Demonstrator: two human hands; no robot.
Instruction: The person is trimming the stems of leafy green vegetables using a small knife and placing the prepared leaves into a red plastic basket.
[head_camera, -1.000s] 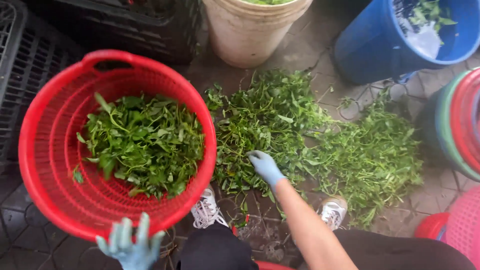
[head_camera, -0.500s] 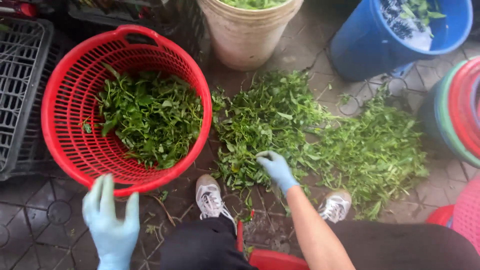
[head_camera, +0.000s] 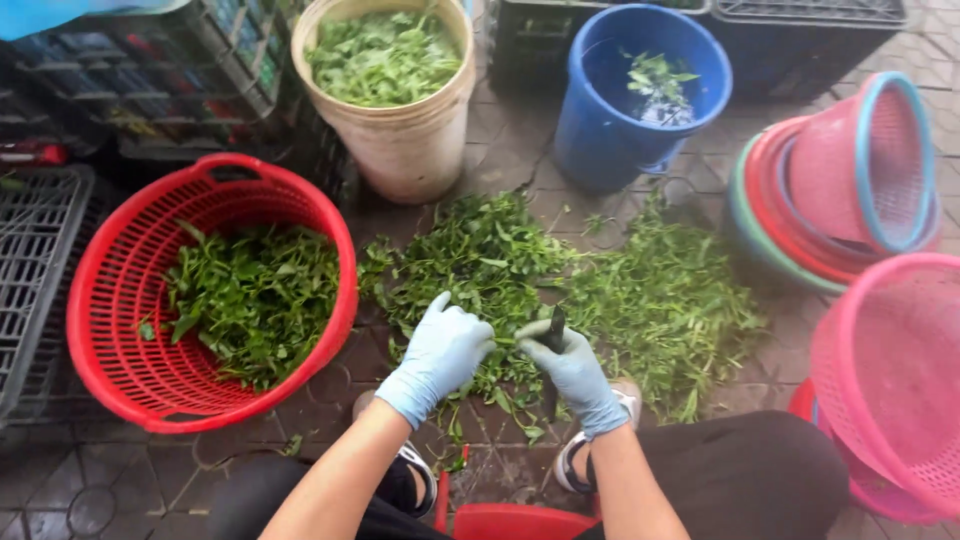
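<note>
Gripping a dark knife (head_camera: 553, 330), the gloved right hand (head_camera: 572, 370) meets the left hand (head_camera: 445, 350), closed on stems from the greens pile (head_camera: 600, 290) beside the red basket (head_camera: 110, 370).

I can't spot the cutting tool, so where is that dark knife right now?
The dark knife is in the right hand, blade pointing up, at the near edge of the pile of greens on the floor, just beside the left hand.
</note>
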